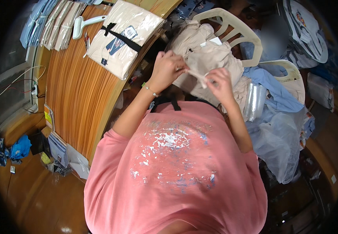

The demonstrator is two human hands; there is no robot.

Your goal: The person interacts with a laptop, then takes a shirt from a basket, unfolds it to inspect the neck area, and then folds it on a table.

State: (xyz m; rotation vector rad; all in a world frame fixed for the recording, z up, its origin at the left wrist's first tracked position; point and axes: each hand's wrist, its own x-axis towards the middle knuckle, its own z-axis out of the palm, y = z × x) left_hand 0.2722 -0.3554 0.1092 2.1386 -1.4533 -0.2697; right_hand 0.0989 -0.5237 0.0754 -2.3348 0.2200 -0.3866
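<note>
Beige cloth (197, 74), thin and creased, stretched between two hands above a loose pile of beige garments (204, 39); outline motion-blurred, so where the piece ends and the pile begins cannot be told. Left hand (169, 67), bracelet (152, 91) at the wrist: fingers closed on one end of the cloth, fingertips partly hidden. Right hand (220, 84): thumb and fingers pinching the other end, also blurred.

Pale plastic chair (251, 41), its seat concealed by the pile. Second pale chair (299, 84), mostly covered by a blue garment (274, 87), a clear plastic bundle (254, 102) and a translucent bag (282, 136).

Tabletop (79, 85), striped wood grain, far end cut off by the frame. At its right edge, toward the far end: one folded beige shirt (124, 39) in clear wrap, black band across, dark tag. Beside it, a white-handled roller (87, 25) and pens (86, 41). At the far left corner: wrapped shirts (56, 23) in blue and beige, partly out of frame.

Room: glossy brown floor (44, 199); blue plastic bag (21, 147) at left; right-hand background dark and indistinct.
</note>
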